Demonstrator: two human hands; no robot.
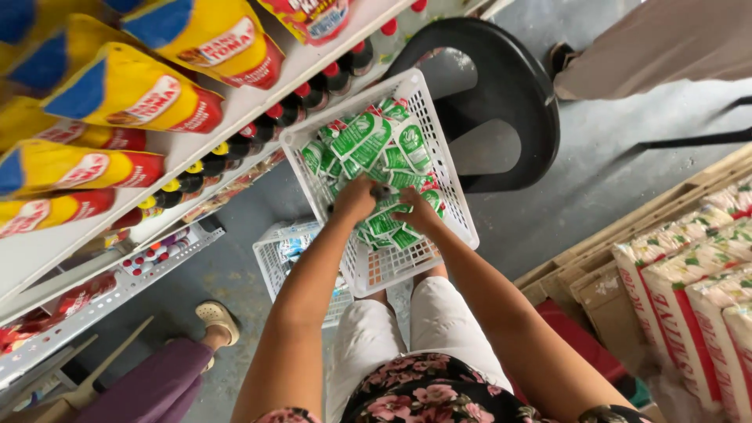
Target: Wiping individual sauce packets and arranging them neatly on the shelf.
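Head view, basket: white perforated plastic basket (450, 205), centre of frame, resting on the person's lap in front of the white trousers (439, 325).
Head view, contents: small green-and-white sachets (368, 141) heaped loosely; the pile fills the far, upper half of the basket, while the near lower corner shows bare mesh bottom.
Head view, left hand: left hand (356, 197) at frame centre, fingers curled down into the pile; it seems closed on sachets, though the exact grip is hidden under the knuckles.
Head view, right hand: right hand (415, 211) just beside it, fingers bent and pinching a bunch of sachets at the near edge of the heap.
Head view, shelf: white metal shelf (235, 110) in the upper left, carrying yellow-and-blue pouches (129, 94) and a row of dark bottles with red and yellow caps (258, 125).
Head view, surroundings: black plastic chair (509, 94) at upper centre; second white basket (282, 254) on the grey floor, lower centre; white sacks (689, 298) stacked at the right edge; other people's legs at top right and bottom left.
Progress (judgement): work in the sachets looks midway; a large loose heap remains, both hands are in it, and no sachets are seen shelved.
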